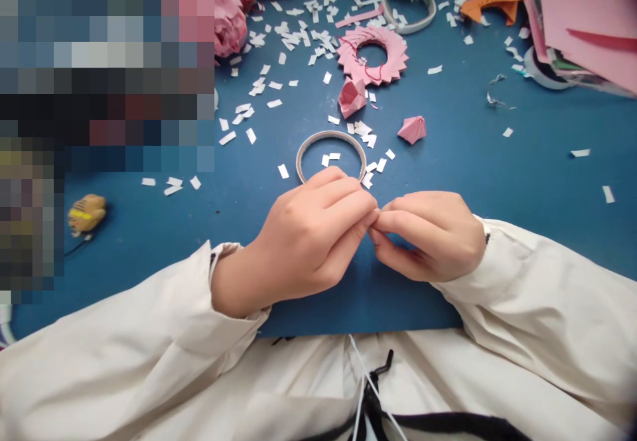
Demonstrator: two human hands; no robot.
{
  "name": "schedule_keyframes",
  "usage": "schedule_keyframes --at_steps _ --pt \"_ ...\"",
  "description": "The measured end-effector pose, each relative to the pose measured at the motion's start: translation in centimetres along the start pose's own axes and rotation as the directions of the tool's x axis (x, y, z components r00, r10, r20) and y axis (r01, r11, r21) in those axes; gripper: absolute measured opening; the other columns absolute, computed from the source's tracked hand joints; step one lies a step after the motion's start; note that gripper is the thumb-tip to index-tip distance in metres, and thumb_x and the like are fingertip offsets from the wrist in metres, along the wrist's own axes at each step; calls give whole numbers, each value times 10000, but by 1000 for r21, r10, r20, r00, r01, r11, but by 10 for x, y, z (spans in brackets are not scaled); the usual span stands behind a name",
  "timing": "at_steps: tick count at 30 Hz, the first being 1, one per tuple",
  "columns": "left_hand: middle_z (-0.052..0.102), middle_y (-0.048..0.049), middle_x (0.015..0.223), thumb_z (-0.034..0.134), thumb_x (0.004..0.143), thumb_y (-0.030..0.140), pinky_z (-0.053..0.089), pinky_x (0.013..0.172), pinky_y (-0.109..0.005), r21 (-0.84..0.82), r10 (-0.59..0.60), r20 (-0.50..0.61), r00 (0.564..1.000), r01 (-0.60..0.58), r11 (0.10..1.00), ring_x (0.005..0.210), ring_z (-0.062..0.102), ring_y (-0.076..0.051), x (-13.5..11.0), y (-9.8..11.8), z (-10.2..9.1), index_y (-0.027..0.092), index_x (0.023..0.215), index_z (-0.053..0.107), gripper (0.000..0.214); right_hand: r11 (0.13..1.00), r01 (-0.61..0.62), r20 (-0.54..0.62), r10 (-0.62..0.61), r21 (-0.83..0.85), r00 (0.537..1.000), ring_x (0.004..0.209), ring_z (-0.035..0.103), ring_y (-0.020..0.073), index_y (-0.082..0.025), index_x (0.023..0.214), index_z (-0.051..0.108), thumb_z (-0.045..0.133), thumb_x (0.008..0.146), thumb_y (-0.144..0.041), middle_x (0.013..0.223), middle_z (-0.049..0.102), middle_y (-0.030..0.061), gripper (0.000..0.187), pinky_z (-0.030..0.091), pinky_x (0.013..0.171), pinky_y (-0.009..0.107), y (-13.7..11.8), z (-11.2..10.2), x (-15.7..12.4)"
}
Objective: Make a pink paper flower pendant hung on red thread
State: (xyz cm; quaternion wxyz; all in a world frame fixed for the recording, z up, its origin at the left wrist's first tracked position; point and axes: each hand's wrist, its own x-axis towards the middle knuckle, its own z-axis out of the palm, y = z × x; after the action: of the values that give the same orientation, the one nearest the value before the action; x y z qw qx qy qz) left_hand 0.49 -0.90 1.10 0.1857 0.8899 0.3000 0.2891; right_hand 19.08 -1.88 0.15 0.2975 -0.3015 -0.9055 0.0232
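Note:
My left hand [308,235] and my right hand [428,232] meet fingertip to fingertip just above the near edge of the blue table [497,182]. Both are closed in a pinch at the same spot; whatever sits between the fingers is too small or hidden to name. Right behind my left knuckles lies a thin grey ring of tape [331,152], partly covered by that hand. Two small folded pink paper pieces [352,96] [413,128] rest a little farther back, and beyond them a pink ring of folded paper units [372,54]. White sleeves cover both my forearms.
Small white paper slips [308,36] litter the table's middle and back. A second tape ring [409,7] sits at the far edge, pink paper sheets [582,16] are stacked at back right, pink paper flowers [229,20] at back left, and a small yellow toy [85,213] at left.

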Motion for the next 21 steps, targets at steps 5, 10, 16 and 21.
schedule_keyframes --at_steps 5,10,16,21 --pt "639 -67 851 489 830 99 467 778 -315 -9 40 -23 999 -40 999 843 553 -179 1 -3 1 149 835 558 86 1000 -25 -46 25 -4 999 468 458 83 -189 742 485 521 791 -130 564 573 -18 84 382 459 211 0 0 -1" --pt "649 -67 858 462 857 139 471 726 -301 -2 11 4 1000 -11 1000 813 577 -172 0 -6 1 161 865 571 112 994 -109 -67 110 14 992 471 462 89 -186 760 517 527 780 -119 560 565 -13 71 385 459 220 -2 -2 1" --pt "588 -44 723 429 865 144 411 626 -275 -11 -53 127 991 54 998 680 489 -150 2 -6 -1 149 792 576 165 967 -255 -132 255 16 958 495 471 86 -194 743 528 519 798 -122 590 568 -10 91 380 467 219 -4 -5 2" --pt "605 -35 747 428 880 124 427 737 -274 -340 -75 232 970 153 928 734 490 -134 8 -4 -5 148 737 550 189 961 -273 -124 275 34 953 544 522 88 -188 775 559 513 819 -127 648 610 -5 88 406 504 215 -2 -1 1"
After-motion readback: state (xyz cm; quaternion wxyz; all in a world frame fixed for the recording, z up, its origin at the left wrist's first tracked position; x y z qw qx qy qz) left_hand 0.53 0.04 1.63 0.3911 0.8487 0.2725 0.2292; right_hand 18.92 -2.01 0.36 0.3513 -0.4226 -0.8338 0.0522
